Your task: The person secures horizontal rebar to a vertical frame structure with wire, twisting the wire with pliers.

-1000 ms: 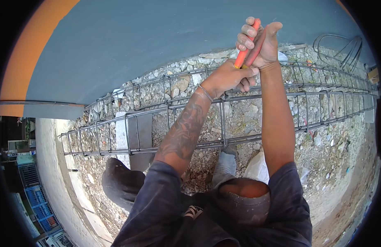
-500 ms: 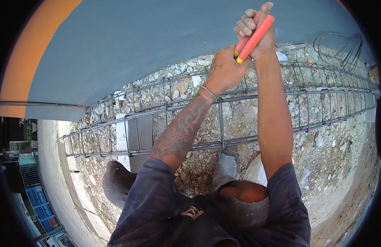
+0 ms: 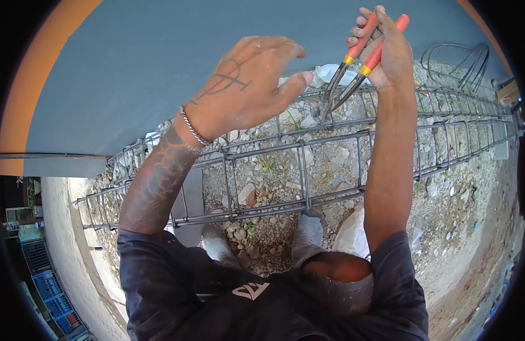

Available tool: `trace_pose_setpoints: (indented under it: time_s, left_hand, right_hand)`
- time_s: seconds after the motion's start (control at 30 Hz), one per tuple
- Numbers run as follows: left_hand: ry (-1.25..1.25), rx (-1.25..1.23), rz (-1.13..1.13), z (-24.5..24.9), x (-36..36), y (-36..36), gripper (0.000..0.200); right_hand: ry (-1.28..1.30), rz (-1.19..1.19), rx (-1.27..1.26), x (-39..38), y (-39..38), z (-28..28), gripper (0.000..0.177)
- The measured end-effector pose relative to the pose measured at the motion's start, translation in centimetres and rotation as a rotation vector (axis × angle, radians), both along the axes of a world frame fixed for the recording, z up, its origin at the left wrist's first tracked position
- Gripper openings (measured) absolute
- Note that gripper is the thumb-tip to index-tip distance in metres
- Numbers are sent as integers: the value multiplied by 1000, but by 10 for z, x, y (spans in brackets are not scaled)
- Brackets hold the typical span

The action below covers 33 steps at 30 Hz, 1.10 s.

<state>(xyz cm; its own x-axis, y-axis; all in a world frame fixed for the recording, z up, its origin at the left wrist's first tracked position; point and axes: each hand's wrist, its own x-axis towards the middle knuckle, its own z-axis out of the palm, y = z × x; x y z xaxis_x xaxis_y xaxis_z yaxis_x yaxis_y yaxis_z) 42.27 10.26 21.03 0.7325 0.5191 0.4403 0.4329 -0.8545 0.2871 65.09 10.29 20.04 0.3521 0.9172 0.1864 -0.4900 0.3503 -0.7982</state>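
Note:
My right hand (image 3: 390, 54) is closed around the red handles of a pair of pincers (image 3: 371, 55), which have yellow collars and dark metal jaws. The jaws point down at the far bars of a long rebar cage (image 3: 268, 209); whether they grip a wire or bar there is too small to tell. Off to the left, my left hand (image 3: 248, 85) is raised above the cage with its thumb and fingers apart, holding nothing. It is apart from the pincers.
A blue-grey wall (image 3: 160, 51) rises behind the cage. Loops of dark wire (image 3: 458, 62) lie at the far right. Stones and rubble (image 3: 268, 170) cover the ground beneath. A low pale wall (image 3: 75, 227) runs along the left, and a white sack (image 3: 350, 236) lies near my feet.
My left hand has come away from beside the pincers, moving left and up, with its fingers opened. My right hand has shifted right with the pincers, whose jaws now show.

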Motion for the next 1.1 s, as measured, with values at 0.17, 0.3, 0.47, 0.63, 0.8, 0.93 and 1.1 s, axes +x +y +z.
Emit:
trace_pose_setpoints:
  time_s: [0.17,0.3,0.47,0.63,0.8,0.93,1.1]
  left_hand:
    - [158,-120,-60,-41,-20,-35,54]
    - [287,-152,-53,-42,-34,-41,49]
    - [90,-642,-195,-54,-39,-60,41]
    - [-230,-1148,-393,-97,-35,-131,38]
    - [-232,-1119,-592,-137,-44,-203,37]
    - [280,-1288,-761,-129,-60,-215,36]
    - [-29,-992,-347,-111,-50,-180,34]
  right_hand:
    - [-51,35,-216,-43,-1,10,46]
    - [-190,-38,-289,-72,-16,26,46]
    - [-410,-208,-115,-112,-55,52,45]
    - [-523,-296,-266,-106,-121,47,55]
    - [-287,-223,-463,-99,-214,19,51]
    - [-248,-402,-581,-91,-258,16,42]
    - [-109,-633,-448,-36,-301,-17,18]
